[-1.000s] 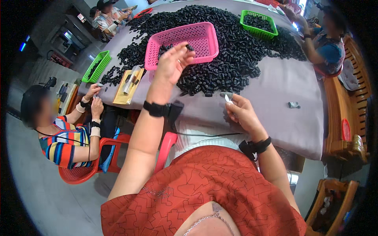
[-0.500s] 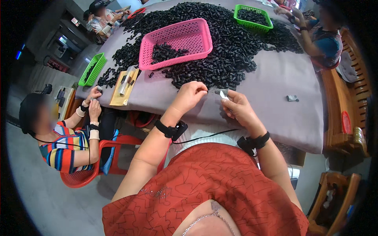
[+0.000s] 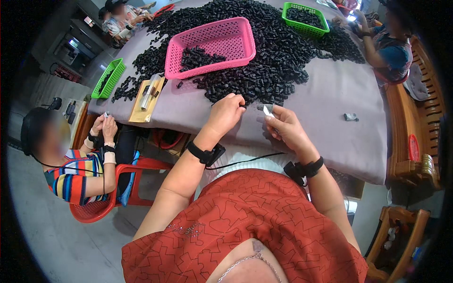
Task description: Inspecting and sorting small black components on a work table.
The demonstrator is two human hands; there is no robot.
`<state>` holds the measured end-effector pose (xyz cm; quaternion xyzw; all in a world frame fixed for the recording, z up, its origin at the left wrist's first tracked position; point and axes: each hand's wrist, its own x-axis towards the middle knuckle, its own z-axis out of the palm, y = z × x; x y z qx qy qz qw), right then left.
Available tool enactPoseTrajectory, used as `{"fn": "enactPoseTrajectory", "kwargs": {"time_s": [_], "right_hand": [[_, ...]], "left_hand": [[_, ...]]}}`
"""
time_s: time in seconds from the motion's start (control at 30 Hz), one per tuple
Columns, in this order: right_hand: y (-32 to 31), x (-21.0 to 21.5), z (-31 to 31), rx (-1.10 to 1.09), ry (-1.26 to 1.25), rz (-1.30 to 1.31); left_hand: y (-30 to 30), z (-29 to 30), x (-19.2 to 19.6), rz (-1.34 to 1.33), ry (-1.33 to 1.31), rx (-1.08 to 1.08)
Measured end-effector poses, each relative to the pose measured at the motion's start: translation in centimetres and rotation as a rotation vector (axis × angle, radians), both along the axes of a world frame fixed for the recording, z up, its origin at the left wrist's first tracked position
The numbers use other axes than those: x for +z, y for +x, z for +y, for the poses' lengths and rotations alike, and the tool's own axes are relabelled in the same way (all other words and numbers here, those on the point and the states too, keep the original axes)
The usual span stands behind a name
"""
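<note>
My left hand [image 3: 227, 113] is closed at the near edge of a big heap of small black pieces [image 3: 273, 78]. A small black piece [image 3: 243, 106] shows at its fingertips, mostly hidden by them. Just to the right, my right hand [image 3: 288, 125] is closed on a small pointed silvery blade [image 3: 268, 112], which sticks up between thumb and index finger. Greyish wrapping [image 3: 264, 107] shows at the index fingertip. Both hands are held apart, over the near part of the grey tablecloth [image 3: 330, 137].
A pink basket [image 3: 210, 70] with black pieces rests on the heap. Green baskets stand at left [image 3: 113, 80] and far right [image 3: 306, 30]. A yellow envelope [image 3: 141, 113] carries a clear tube. A crumpled grey scrap [image 3: 350, 117] lies at right. Co-workers sit left, right and far left.
My left hand has shifted slightly left and its fingers have curled further. My right hand stays nearly in place. The left co-worker's hands have drawn together, and the view has shifted a little.
</note>
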<state>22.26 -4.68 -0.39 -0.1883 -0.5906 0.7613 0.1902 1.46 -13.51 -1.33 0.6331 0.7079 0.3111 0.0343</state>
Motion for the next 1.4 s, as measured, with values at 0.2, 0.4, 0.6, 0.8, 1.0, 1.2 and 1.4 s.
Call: {"fn": "enactPoseTrajectory", "kwargs": {"time_s": [0.2, 0.4, 0.6, 0.8, 1.0, 1.2, 1.4], "right_hand": [[0.1, 0.2, -0.2, -0.017, 0.009, 0.001], [0.1, 0.4, -0.4, -0.047, 0.025, -0.01], [-0.1, 0.9, -1.0, -0.026, 0.031, 0.068], [-0.2, 0.0, -0.5, -0.105, -0.047, 0.044], [0.4, 0.8, 0.5, -0.433, -0.061, 0.205], [0.7, 0.7, 1.1, -0.526, -0.038, 0.249], [0.5, 0.1, 1.1, -0.47, -0.03, 0.25]], "left_hand": [[0.7, -0.6, 0.8, 0.087, 0.01, 0.024], [0.9, -0.3, -0.1, -0.513, -0.02, -0.028], [1.6, -0.4, -1.1, -1.298, -0.092, -0.09], [3.2, -0.4, -0.6, -1.068, -0.096, -0.066], [4.6, 0.4, 0.6, -0.644, -0.104, -0.088], [5.5, 2.9, 1.0, -0.341, -0.187, -0.142], [6.5, 4.0, 1.4, 0.004, -0.183, -0.24]]}}
